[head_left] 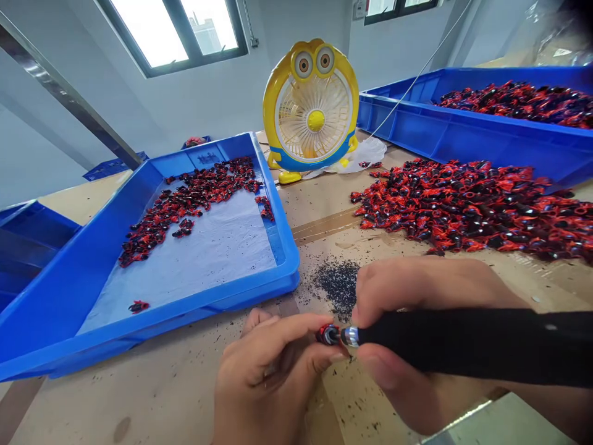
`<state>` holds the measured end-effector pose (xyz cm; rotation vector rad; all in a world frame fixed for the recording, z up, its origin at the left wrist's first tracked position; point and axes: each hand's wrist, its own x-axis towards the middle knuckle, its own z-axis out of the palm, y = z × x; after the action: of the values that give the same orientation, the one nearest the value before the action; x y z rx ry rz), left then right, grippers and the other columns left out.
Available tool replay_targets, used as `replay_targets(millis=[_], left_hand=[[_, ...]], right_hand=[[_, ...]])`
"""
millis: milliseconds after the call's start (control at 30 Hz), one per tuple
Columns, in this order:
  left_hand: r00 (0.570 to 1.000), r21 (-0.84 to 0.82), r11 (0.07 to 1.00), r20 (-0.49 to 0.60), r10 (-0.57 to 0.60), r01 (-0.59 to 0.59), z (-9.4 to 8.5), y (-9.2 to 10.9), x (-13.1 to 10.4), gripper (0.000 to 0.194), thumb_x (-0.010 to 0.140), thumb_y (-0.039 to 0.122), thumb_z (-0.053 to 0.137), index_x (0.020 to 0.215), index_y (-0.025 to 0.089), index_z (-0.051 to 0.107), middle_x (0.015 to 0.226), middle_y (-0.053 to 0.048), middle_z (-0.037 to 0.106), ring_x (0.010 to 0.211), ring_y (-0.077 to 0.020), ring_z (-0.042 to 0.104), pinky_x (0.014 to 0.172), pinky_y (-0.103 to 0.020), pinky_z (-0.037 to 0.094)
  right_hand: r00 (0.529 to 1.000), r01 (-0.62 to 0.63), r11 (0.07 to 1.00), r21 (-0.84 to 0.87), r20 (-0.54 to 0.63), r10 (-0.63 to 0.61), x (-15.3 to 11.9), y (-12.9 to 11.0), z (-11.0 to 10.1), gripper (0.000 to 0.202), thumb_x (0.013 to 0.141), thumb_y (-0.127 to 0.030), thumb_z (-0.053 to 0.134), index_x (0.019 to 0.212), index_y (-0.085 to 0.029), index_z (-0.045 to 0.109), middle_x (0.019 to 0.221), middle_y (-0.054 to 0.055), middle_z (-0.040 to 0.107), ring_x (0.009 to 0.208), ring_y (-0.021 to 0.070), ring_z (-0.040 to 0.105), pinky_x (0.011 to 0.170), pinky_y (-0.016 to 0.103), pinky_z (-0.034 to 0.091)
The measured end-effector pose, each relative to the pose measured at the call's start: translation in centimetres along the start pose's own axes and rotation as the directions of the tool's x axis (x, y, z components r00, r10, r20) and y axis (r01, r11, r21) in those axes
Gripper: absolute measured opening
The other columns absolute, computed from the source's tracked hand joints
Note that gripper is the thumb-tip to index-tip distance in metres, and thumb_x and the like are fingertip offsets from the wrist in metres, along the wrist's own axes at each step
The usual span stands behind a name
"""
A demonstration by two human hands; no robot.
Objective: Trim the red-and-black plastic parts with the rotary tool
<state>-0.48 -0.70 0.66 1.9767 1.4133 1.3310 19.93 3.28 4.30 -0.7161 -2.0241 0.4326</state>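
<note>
Between the thumb and forefinger of my left hand [278,364] is a small red and black part [328,334], its round end facing right. My right hand [417,284] grips a thick black handheld tool [463,346] with a silver collar. The tool's thin tip meets the part or lies right at it; the exact contact is too small to tell. Just beyond my hands, a patch of fine black shavings [340,284] covers the tabletop. A big pile of red and black parts [463,207] lies at the right.
At the left stands a blue tray [185,312] with similar parts on a pale liner. A yellow fan with big eyes [315,120] stands at the back. Another blue tray [463,130], full of parts, is at the back right. A blue bin [32,241] sits far left.
</note>
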Motion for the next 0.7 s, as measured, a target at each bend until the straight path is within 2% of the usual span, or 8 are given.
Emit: replay_targets(millis=[167, 267, 333, 400, 467, 533, 633, 700], left_hand=[[0.998, 0.056, 0.997, 0.038, 0.055, -0.057, -0.1, 0.1, 0.2, 0.013, 0.092, 0.034, 0.085, 0.102, 0.041, 0.081, 0.078, 0.016, 0.081, 0.057, -0.009, 0.065, 0.073, -0.026, 0.051], [0.994, 0.111, 0.989, 0.048, 0.098, -0.103, 0.0, 0.0, 0.2, 0.015, 0.093, 0.032, 0.085, 0.104, 0.04, 0.081, 0.082, 0.016, 0.084, 0.058, -0.009, 0.066, 0.073, -0.027, 0.052], [0.995, 0.115, 0.989, 0.049, 0.083, -0.089, 0.0, -0.1, 0.0, 0.013, 0.094, 0.03, 0.083, 0.103, 0.04, 0.081, 0.083, 0.015, 0.085, 0.06, -0.0097, 0.07, 0.074, -0.027, 0.053], [0.998, 0.102, 0.993, 0.046, 0.046, -0.051, 0.1, -0.3, -0.1, 0.015, 0.094, 0.028, 0.082, 0.103, 0.04, 0.081, 0.083, 0.015, 0.085, 0.063, -0.0103, 0.073, 0.076, -0.027, 0.054], [0.999, 0.095, 0.995, 0.043, 0.025, -0.029, 0.0, -0.3, -0.1, 0.018, 0.093, 0.026, 0.082, 0.103, 0.041, 0.081, 0.082, 0.015, 0.084, 0.063, -0.0104, 0.072, 0.076, -0.026, 0.054], [0.999, 0.096, 0.995, 0.035, 0.033, -0.036, 0.0, -0.3, -0.1, 0.019, 0.092, 0.025, 0.082, 0.103, 0.042, 0.081, 0.077, 0.015, 0.082, 0.059, -0.01, 0.067, 0.075, -0.027, 0.053], [0.999, 0.096, 0.994, 0.01, 0.043, -0.044, 0.1, -0.2, 0.0, 0.017, 0.092, 0.026, 0.082, 0.1, 0.042, 0.082, 0.07, 0.015, 0.077, 0.054, -0.0102, 0.06, 0.075, -0.028, 0.052], [1.0, 0.082, 0.996, -0.016, 0.02, -0.018, 0.1, -0.1, 0.1, 0.017, 0.089, 0.026, 0.084, 0.097, 0.041, 0.081, 0.067, 0.015, 0.074, 0.051, -0.0103, 0.056, 0.076, -0.028, 0.051]], right_hand=[[0.981, -0.061, 0.997, 0.039, -0.18, 0.067, -0.4, 0.3, 1.2, 0.02, 0.097, -0.037, 0.06, 0.081, -0.025, 0.056, 0.056, -0.01, 0.043, 0.041, 0.0047, 0.032, 0.043, 0.022, 0.032], [0.983, -0.059, 0.998, 0.007, -0.172, 0.06, -0.4, 0.4, 1.2, 0.018, 0.094, -0.035, 0.061, 0.08, -0.025, 0.058, 0.058, -0.009, 0.051, 0.043, 0.0053, 0.041, 0.046, 0.022, 0.039], [0.986, -0.037, 0.999, -0.035, -0.161, 0.03, -0.1, 0.5, 0.5, 0.015, 0.092, -0.032, 0.063, 0.08, -0.024, 0.059, 0.061, -0.007, 0.059, 0.047, 0.0051, 0.05, 0.047, 0.02, 0.042], [0.996, 0.01, 0.998, -0.063, -0.088, -0.015, 0.2, 0.6, -0.1, 0.012, 0.092, -0.029, 0.066, 0.082, -0.024, 0.061, 0.063, -0.007, 0.064, 0.049, 0.0042, 0.056, 0.046, 0.016, 0.042], [0.999, 0.029, 0.999, -0.046, -0.044, -0.031, 0.3, 0.6, -0.4, 0.011, 0.092, -0.029, 0.066, 0.084, -0.025, 0.061, 0.062, -0.008, 0.064, 0.047, 0.0032, 0.054, 0.043, 0.015, 0.04], [0.996, -0.005, 1.0, -0.028, -0.086, 0.002, 0.2, 0.6, -0.2, 0.015, 0.094, -0.033, 0.064, 0.083, -0.025, 0.06, 0.061, -0.008, 0.062, 0.046, 0.0039, 0.053, 0.043, 0.017, 0.039], [0.983, -0.048, 0.997, -0.061, -0.182, 0.036, -0.1, 0.6, 0.3, 0.02, 0.097, -0.039, 0.062, 0.082, -0.026, 0.06, 0.063, -0.006, 0.066, 0.049, 0.0066, 0.06, 0.047, 0.021, 0.043], [0.984, -0.034, 0.998, -0.05, -0.175, 0.024, -0.2, 0.6, 0.5, 0.019, 0.097, -0.037, 0.063, 0.082, -0.026, 0.06, 0.064, -0.006, 0.068, 0.05, 0.0068, 0.062, 0.048, 0.02, 0.045]])
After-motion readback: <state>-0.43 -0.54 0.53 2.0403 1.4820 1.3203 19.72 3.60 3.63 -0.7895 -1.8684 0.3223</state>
